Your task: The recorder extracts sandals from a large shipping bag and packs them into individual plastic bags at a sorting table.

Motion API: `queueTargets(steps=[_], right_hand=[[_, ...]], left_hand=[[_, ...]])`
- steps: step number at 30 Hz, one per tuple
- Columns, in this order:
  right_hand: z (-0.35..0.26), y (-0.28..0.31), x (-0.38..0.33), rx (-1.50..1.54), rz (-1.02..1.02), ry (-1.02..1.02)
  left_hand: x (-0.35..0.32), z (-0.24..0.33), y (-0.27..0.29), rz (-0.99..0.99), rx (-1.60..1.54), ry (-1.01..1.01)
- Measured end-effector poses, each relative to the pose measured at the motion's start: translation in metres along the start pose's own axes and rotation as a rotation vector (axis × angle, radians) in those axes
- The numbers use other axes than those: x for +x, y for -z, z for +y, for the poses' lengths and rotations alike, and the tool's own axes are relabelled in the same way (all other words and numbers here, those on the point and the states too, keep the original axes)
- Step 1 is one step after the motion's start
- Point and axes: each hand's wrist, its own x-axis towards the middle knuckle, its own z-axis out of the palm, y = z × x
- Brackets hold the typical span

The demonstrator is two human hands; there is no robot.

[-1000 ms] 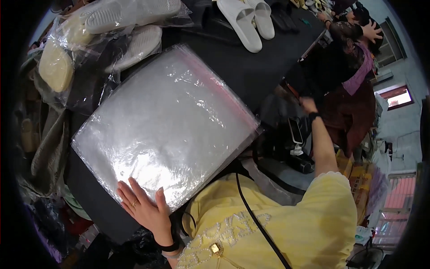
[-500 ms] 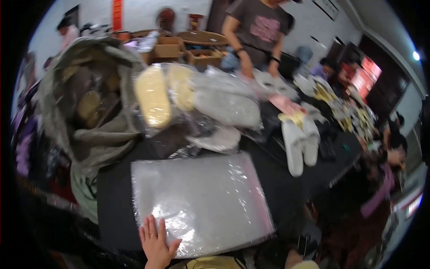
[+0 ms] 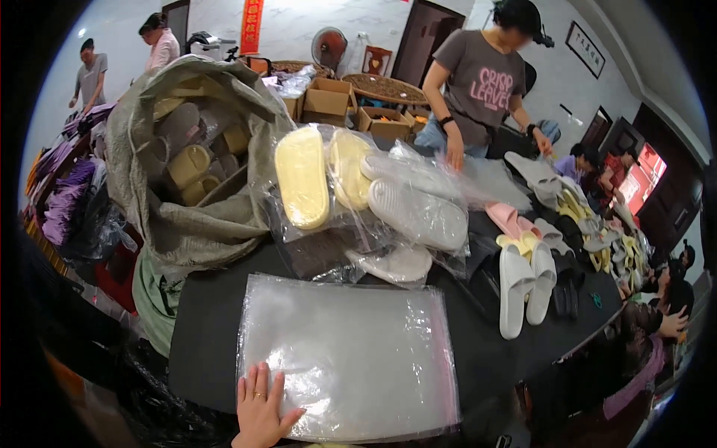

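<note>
My left hand [image 3: 261, 409] lies flat, fingers stretched and thumb out to the right, on the lower left part of a stack of clear plastic bags [image 3: 358, 351]. A pink strip [image 3: 442, 355] runs down the right side of the bags. Beyond them lie slippers wrapped in clear plastic: a yellow pair [image 3: 302, 178] and a light grey pair [image 3: 418, 214]. One pale slipper [image 3: 399, 263] rests sole up just past the bags' far edge. To the right, a white pair of slippers [image 3: 515, 291] sits unwrapped. My right hand is not in view.
A large woven sack [image 3: 202, 231] holding wrapped slippers stands at the left. All of this is on a black table [image 3: 202, 343]. Many loose slippers [image 3: 590, 224] run along the right side. Across the table, a person [image 3: 482, 89] handles plastic bags and slippers. Cardboard boxes [image 3: 328, 101] stand behind.
The view has shifted, so the table's things appear lower and further right, and the picture is sharper. My left hand stays flat on the bags. The person opposite has spread their hands apart.
</note>
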Motion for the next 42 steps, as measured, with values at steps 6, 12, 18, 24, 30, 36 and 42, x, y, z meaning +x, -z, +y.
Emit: queueTargets(steps=[6,12,18,24,30,36,42], right_hand=[[0.063,0.008,-0.110,0.041,-0.075,-0.288],[0.167,0.064,-0.385,-0.055,-0.232,-0.743],[0.197,0.172,-0.612,-0.164,-0.290,-1.148],[0.169,0.210,-0.705,-0.168,-0.250,-1.417],[0.018,0.295,-0.543,0.686,0.278,-1.153],[-0.112,0.324,-0.401,0.658,0.108,-0.576],[-0.178,0.291,-0.327,0.716,-0.142,-0.156]], left_hand=[[-0.002,-0.008,-0.011,-0.038,0.048,0.003],[0.006,-0.002,-0.011,-0.115,0.157,0.052],[0.007,-0.004,-0.019,-0.073,0.267,-0.007],[0.010,-0.009,-0.026,-0.066,0.246,-0.030],[0.006,-0.008,-0.026,-0.033,0.281,-0.026],[0.004,-0.010,-0.026,0.000,0.239,-0.026],[-0.002,-0.009,-0.024,0.012,0.205,-0.022]])
